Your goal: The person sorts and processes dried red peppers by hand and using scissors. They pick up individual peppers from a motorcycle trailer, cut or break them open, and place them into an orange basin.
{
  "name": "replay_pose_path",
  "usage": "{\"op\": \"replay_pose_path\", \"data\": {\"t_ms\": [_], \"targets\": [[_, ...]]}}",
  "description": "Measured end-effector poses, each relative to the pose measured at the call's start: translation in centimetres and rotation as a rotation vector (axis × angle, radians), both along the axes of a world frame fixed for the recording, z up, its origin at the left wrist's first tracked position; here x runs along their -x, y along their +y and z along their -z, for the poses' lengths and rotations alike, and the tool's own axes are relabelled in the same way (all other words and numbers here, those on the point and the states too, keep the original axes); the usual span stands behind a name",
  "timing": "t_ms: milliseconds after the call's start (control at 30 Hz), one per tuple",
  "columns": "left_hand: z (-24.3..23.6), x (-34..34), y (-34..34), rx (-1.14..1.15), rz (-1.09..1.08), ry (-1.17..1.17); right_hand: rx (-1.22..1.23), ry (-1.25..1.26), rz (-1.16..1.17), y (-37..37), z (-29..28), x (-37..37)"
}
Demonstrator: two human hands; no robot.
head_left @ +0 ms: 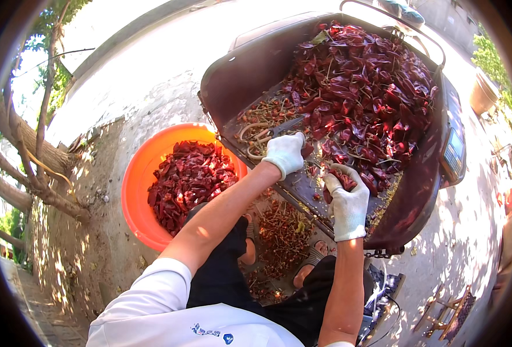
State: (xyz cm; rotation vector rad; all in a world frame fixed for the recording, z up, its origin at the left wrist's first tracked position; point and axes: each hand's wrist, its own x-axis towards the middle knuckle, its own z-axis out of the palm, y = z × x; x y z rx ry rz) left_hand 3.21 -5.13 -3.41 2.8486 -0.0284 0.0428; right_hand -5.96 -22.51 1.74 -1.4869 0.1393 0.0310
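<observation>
My left hand (286, 155), in a white knit glove, is closed at the near edge of a dark maroon cart tray (227, 81). A dark red dried chili (307, 151) shows at its fingertips. Just beyond it lies a pair of scissors (259, 137) with pale wrapped handles, among chili stems and scraps. My right hand (348, 205), gloved alike, has its fingers curled round dried chilies (343, 180); how many is hidden. A large heap of whole dried chilies (360, 87) fills the tray's far and right side.
An orange tub (133, 191) of red chili pieces (192, 185) stands left of the tray. Stems (282, 234) litter the ground between my feet. A device with a screen (454, 151) sits at the tray's right side. Tree trunks (42, 156) rise left; a small wooden stool (450, 312) is lower right.
</observation>
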Motion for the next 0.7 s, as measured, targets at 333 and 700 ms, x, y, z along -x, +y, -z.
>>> {"op": "replay_pose_path", "data": {"t_ms": [333,700], "targets": [[-2.9,2.7,0.0,0.768,0.167,-0.081,-0.096,0.108,0.06,-0.2,-0.7,0.1],[-4.6,7.9,-2.7,0.594,0.256,-0.49,-0.056,-0.175,0.019,1.3,1.3,0.0]]}}
